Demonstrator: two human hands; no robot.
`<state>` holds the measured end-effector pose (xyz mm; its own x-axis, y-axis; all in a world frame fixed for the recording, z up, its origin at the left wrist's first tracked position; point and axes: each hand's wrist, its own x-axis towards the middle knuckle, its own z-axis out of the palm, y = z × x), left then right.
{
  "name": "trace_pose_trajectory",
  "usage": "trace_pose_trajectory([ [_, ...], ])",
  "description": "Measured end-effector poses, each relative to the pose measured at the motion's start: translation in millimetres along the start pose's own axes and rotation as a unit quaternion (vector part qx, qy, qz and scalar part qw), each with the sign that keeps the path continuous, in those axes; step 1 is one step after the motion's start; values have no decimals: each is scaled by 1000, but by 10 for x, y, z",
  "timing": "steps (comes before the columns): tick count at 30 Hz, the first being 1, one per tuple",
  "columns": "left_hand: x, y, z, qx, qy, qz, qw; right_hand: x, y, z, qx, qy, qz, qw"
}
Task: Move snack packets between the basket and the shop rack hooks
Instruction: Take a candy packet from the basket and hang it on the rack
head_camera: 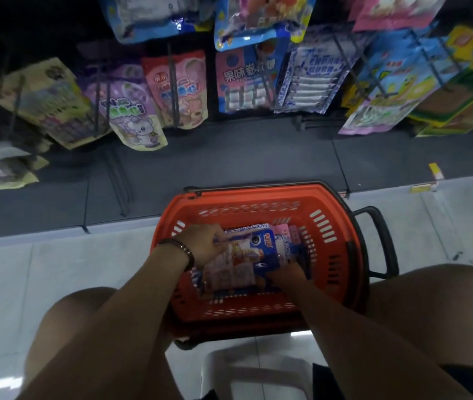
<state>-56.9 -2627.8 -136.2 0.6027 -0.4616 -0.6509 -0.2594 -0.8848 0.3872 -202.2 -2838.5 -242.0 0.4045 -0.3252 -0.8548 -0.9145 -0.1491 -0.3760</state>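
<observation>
Head: snack packets (261, 249) in basket (258, 194); left hand (203, 243), right hand (290, 272) gripping.

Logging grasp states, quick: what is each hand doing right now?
Left hand: closed, gripping the blue packet at its left edge, inside the basket.
Right hand: closed on the same packet's lower right corner; fingertips hidden.

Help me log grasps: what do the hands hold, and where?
The blue snack packet in the basket: left hand grips its upper-left edge, right hand its lower-right corner.
</observation>
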Motion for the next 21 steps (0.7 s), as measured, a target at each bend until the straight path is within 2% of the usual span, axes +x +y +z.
trace_pose_trajectory([
  [5, -23, 26, 16, 0, -14, 1, 1000, 45, 4, 127, 81, 49, 11, 995],
  [9, -103, 53, 13, 5, -31, -14, 999, -59, -57, 168, 104, 13, -54, 993],
  [12, -171, 72, -11, 14, -34, -29, 999, -219, -18, 136, 189, -32, -118, 974],
  [15, -238, 64, -22, -3, -16, -34, 999, -512, -145, -25, 246, -56, -141, 957],
  [21, -431, -61, -17, -124, 74, 33, 989, -1099, -414, -510, 198, -74, -217, 953],
])
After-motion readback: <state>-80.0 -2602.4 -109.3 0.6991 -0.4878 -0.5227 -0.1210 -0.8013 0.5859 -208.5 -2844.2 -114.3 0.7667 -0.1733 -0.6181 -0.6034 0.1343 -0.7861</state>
